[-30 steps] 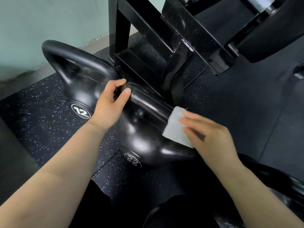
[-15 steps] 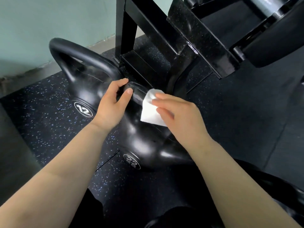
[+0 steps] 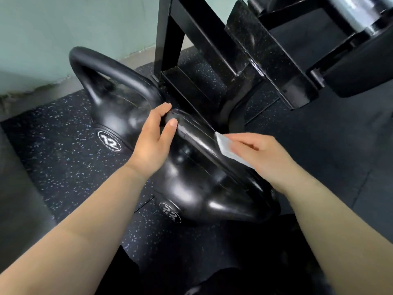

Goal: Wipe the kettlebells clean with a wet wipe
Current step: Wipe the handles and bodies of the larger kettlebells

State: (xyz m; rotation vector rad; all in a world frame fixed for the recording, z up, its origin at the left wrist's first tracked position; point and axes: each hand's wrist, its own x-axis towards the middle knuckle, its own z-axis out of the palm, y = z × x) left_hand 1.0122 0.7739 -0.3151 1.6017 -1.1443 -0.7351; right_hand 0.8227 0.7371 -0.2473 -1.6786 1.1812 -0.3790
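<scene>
Two glossy black kettlebells stand on the speckled floor. The near kettlebell (image 3: 191, 196) carries a "22" badge. My left hand (image 3: 152, 143) grips the left end of its handle. My right hand (image 3: 263, 156) presses a folded white wet wipe (image 3: 226, 146) against the right part of that handle, fingers flat on the wipe. Behind it to the left stands the kettlebell marked "12" (image 3: 112, 116), its big handle arching up, touched by neither hand.
A black steel rack (image 3: 214, 54) rises just behind the kettlebells, holding dumbbells (image 3: 361, 52) at the upper right. A pale green wall (image 3: 63, 28) runs along the upper left. Black rubber matting (image 3: 319, 150) covers the floor. My dark-clothed knees fill the bottom edge.
My right hand slid the wipe left along the handle, close to my left hand, then back to the right. My left hand has kept its grip.
</scene>
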